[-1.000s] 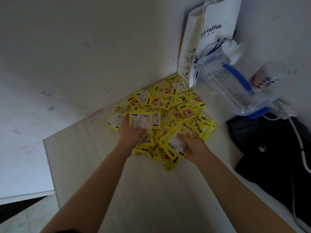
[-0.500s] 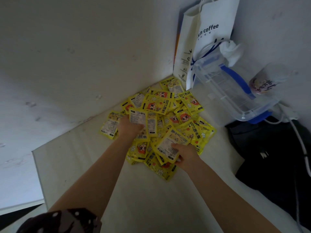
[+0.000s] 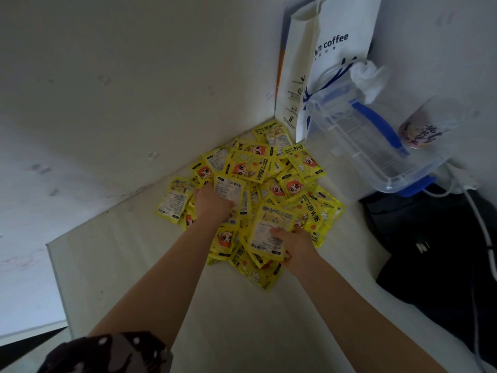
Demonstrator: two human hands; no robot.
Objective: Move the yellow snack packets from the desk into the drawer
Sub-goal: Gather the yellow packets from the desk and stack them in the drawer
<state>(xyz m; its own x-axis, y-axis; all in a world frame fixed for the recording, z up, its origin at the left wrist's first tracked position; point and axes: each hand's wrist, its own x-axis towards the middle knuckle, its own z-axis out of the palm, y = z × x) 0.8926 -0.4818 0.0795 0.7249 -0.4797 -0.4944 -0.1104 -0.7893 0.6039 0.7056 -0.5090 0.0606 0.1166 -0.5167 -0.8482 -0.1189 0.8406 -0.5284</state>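
A heap of several yellow snack packets (image 3: pixel 250 168) lies on the pale desk (image 3: pixel 129 265), pushed against the wall near the corner. My left hand (image 3: pixel 211 201) rests on the left side of the heap, fingers closed around a packet (image 3: pixel 228 189) showing its white back label. My right hand (image 3: pixel 295 244) is at the near right of the heap, gripping another packet (image 3: pixel 270 230) by its lower edge, thumb on top. No drawer is in view.
A white paper coffee bag (image 3: pixel 330 49) stands in the corner. In front of it sits a clear plastic box with blue handle (image 3: pixel 376 146), a crumpled tissue and a cup (image 3: pixel 419 127). A black bag (image 3: pixel 443 251) with a white cable lies at right.
Both hands stay on the heap, each keeping its packet. The camera view shifted slightly, and a dark dotted sleeve now shows at the bottom left.
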